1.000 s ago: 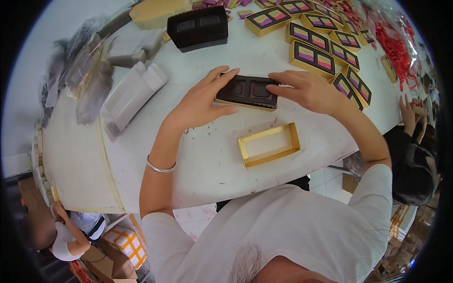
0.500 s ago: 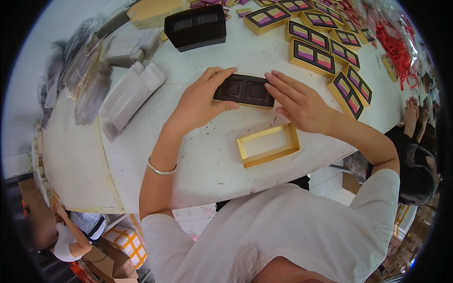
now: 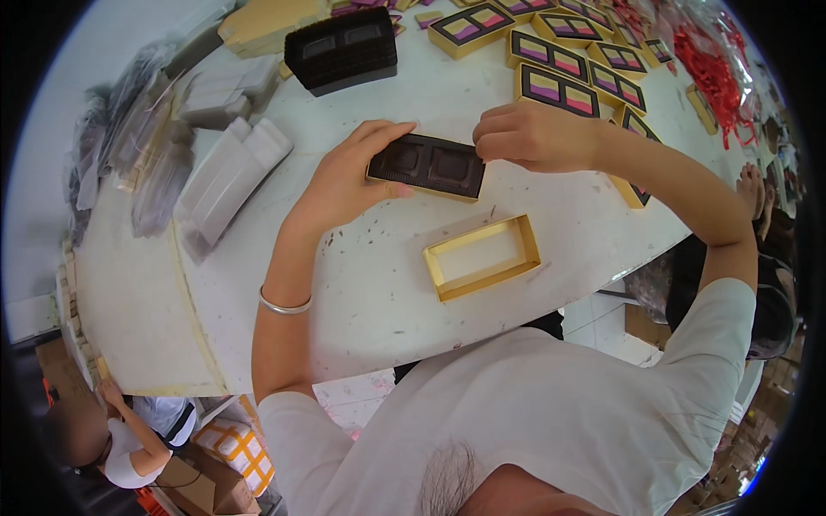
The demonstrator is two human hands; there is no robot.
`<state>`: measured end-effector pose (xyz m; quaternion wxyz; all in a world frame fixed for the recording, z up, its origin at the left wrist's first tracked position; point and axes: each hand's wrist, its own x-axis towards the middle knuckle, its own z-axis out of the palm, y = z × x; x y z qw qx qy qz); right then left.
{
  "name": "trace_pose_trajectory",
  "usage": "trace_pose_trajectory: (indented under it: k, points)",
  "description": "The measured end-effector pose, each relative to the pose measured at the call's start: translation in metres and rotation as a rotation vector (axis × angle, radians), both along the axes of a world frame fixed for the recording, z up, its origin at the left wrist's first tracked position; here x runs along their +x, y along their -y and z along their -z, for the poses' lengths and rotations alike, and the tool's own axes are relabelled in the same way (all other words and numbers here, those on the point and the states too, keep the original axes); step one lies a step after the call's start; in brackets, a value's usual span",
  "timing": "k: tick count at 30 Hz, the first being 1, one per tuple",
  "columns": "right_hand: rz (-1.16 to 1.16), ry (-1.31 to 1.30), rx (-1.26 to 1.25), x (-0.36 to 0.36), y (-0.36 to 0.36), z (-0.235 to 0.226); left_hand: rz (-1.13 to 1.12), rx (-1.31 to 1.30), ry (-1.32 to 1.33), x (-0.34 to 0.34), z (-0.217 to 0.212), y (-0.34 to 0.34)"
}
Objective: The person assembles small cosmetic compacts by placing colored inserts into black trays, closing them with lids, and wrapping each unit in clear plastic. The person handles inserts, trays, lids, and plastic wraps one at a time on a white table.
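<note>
Head view: dark two-cavity insert tray (image 3: pixel 428 166) now lifted and tilted at the centre of the white tabletop (image 3: pixel 361 284), shifted slightly toward the body compared with a second ago, when held flatter between both hands. Left hand (image 3: pixel 348 181) gripping the tray's left end, fingers closed around it, thumb along the near edge. Right hand (image 3: pixel 533 136) no longer laid over the tray's right side; fingers now pinched shut at its far right corner. Empty gold box frame (image 3: pixel 482 256) unmoved, just below the tray, apart from it. Stack of matching dark trays (image 3: pixel 342 47) at the far edge; filled boxes with purple and orange contents (image 3: pixel 557 89) to the upper right. Judged: tray being readied above the gold frame, not yet seated in it.
</note>
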<state>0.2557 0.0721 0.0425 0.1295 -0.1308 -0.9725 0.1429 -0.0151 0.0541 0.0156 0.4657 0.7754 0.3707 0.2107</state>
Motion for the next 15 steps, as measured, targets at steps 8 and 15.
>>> trace_pose_trajectory:
  k: [8,15]
  points:
    - [0.124,-0.056,-0.368,-0.008,0.015,0.002,0.078,-0.048,0.052,-0.011,0.005,-0.01]
    - [-0.37,0.183,0.502,-0.011,0.007,-0.007,0.176,-0.092,0.047,-0.015,0.006,-0.015]
